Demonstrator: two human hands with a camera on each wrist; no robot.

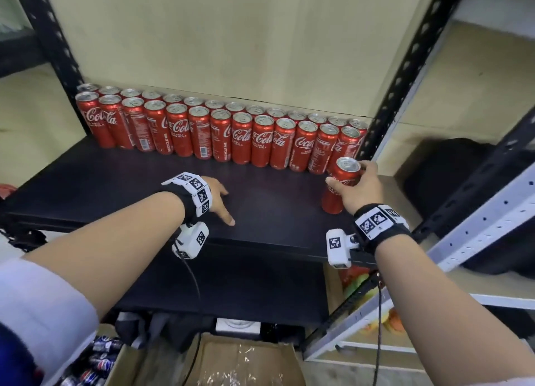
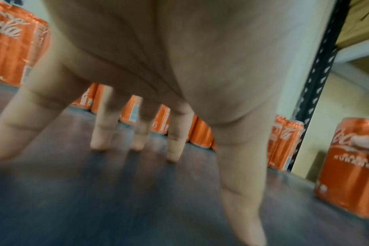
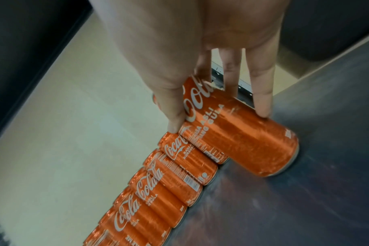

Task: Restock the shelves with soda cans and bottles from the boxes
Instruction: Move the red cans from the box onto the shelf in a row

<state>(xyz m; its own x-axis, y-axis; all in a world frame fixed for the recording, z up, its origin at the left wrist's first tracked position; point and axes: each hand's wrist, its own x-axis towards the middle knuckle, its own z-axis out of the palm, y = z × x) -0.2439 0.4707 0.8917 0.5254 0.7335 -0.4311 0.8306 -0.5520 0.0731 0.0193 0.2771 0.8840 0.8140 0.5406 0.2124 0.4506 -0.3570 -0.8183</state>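
Two rows of red Coca-Cola cans line the back of a dark shelf. My right hand grips one more red can near its top; the can stands on the shelf at the right end, in front of the rows. In the right wrist view my thumb and fingers wrap around this can, beside the front row. My left hand hovers over the bare middle of the shelf, holding nothing. The left wrist view shows its fingers spread and pointing down at the shelf.
A black perforated upright stands right behind the held can. A grey rack stands to the right. Below the shelf lie an open cardboard box with plastic wrap and a box of blue cans at the lower left.
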